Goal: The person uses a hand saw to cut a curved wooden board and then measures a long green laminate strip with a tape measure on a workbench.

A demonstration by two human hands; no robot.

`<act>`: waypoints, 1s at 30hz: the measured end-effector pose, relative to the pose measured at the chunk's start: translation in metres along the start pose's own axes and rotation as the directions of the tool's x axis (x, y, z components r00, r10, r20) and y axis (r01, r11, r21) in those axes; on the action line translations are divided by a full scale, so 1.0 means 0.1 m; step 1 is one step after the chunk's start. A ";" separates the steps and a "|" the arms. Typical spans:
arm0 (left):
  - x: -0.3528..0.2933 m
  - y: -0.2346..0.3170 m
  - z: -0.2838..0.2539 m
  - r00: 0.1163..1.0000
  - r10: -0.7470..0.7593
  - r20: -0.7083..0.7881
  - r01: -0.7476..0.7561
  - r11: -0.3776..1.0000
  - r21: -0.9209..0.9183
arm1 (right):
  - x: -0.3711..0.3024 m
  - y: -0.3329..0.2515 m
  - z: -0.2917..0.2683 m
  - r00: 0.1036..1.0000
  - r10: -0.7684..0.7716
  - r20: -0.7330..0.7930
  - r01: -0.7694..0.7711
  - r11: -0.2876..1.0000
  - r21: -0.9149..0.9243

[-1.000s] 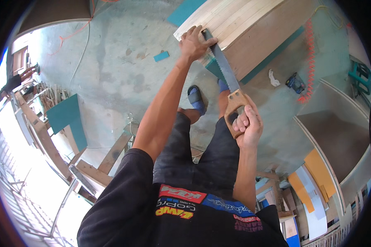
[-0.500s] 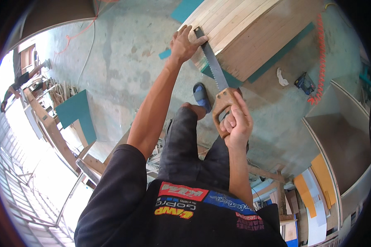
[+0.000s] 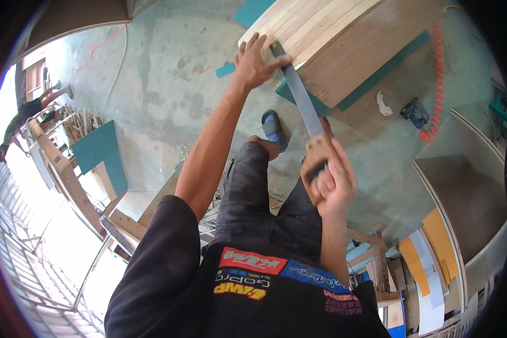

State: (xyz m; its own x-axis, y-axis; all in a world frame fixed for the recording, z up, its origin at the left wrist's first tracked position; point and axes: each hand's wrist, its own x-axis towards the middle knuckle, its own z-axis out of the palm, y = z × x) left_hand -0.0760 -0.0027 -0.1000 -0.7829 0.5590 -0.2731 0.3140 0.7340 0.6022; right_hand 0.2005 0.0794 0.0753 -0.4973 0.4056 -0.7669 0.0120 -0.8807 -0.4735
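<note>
My right hand [image 3: 333, 185] is wrapped round the wooden handle of a handsaw [image 3: 302, 100]. The long steel blade slants away to the near corner of a thick stack of pale wooden boards [image 3: 315, 28]. My left hand [image 3: 256, 65] lies on that corner with its fingers spread, and its thumb reaches across the blade near the tip. Motion blurs the blade and my right hand a little. How deep the blade sits in the wood cannot be made out.
Green sheet pieces [image 3: 386, 72] lie under the boards. Right of them are a power tool [image 3: 415, 114], a coiled red hose [image 3: 437, 73] and an open cabinet box [image 3: 462, 186]. Scrap wood and a green panel [image 3: 104, 155] stand left. Another person [image 3: 28, 115] bends at far left.
My right hand has drawn the handsaw back toward me and slightly right. My left hand stays on the boards' corner. The person at far left has shifted posture.
</note>
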 end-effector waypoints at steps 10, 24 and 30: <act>0.23 -0.18 0.01 0.998 -0.062 -0.014 0.063 0.996 0.065 | 0.23 0.04 0.22 0.999 0.018 -0.038 -0.020 0.997 -0.073; -0.05 -0.05 -0.01 0.999 -0.023 -0.023 0.025 0.996 0.088 | -0.05 0.00 0.07 1.000 0.021 -0.011 -0.020 1.000 0.004; -0.12 0.05 0.07 0.992 -0.118 -0.043 0.119 0.993 0.026 | -0.08 -0.01 0.11 0.997 -0.034 -0.068 0.024 0.990 -0.139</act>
State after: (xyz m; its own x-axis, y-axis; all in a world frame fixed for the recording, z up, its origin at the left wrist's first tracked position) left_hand -0.0607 -0.0027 -0.0989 -0.8368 0.4516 -0.3095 0.2326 0.8050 0.5458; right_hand 0.1945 0.0739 0.0865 -0.4372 0.4509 -0.7782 0.1205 -0.8281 -0.5475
